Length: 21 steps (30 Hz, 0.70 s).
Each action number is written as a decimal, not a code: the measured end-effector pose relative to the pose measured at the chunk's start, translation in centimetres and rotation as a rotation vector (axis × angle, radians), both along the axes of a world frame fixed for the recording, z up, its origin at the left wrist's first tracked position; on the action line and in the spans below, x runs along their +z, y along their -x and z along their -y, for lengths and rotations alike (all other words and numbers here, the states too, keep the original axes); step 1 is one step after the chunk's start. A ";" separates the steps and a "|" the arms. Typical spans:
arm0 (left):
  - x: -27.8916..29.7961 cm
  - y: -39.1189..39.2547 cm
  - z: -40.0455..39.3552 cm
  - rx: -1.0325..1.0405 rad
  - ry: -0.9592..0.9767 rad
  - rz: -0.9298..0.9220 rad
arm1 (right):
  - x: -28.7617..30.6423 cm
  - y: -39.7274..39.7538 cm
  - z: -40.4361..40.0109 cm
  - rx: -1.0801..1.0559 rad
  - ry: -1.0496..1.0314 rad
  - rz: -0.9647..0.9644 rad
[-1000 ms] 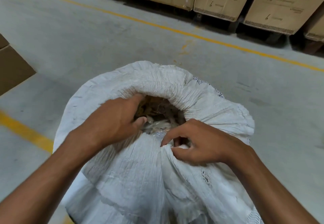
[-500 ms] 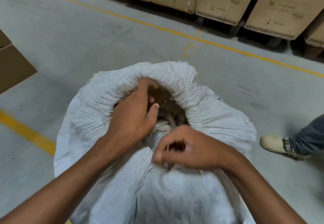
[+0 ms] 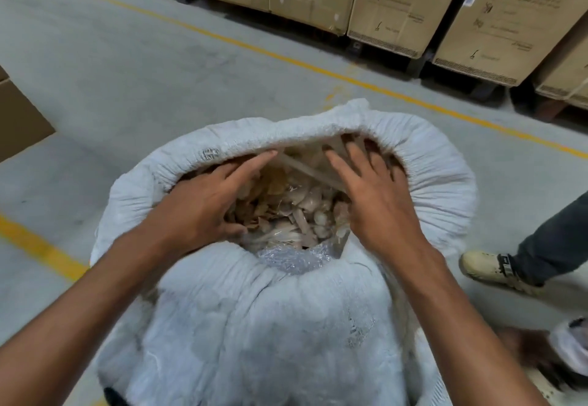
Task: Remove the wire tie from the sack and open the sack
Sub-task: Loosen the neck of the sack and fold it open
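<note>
A large white woven sack (image 3: pixel 270 326) stands in front of me on the floor, its mouth spread wide with the rim rolled outward. Inside lie pale and tan scraps and clear plastic (image 3: pixel 286 208). My left hand (image 3: pixel 203 202) reaches into the mouth on the left, fingers extended against the inner rim. My right hand (image 3: pixel 375 195) is inside on the right, fingers spread and pressing the far rim outward. I see no wire tie.
Cardboard boxes (image 3: pixel 397 8) on pallets line the far side behind a yellow floor line (image 3: pixel 286 58). Another box (image 3: pixel 19 119) sits at the left. Another person's shoe and trouser leg (image 3: pixel 496 265) stand at the right, with another hand (image 3: pixel 534 351) low right.
The sack mouth has widened a lot. My right hand left the near rim and moved inside to the far right; my left hand opened flat along the left rim.
</note>
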<state>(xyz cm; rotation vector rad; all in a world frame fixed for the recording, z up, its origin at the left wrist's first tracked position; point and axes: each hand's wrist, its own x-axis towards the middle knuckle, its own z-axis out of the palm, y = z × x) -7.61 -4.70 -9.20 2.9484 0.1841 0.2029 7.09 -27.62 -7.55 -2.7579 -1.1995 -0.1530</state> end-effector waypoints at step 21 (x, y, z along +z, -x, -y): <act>1.0 -4.0 -1.7 0.278 0.760 0.378 | -0.7 -0.5 -1.6 0.042 -0.440 -0.362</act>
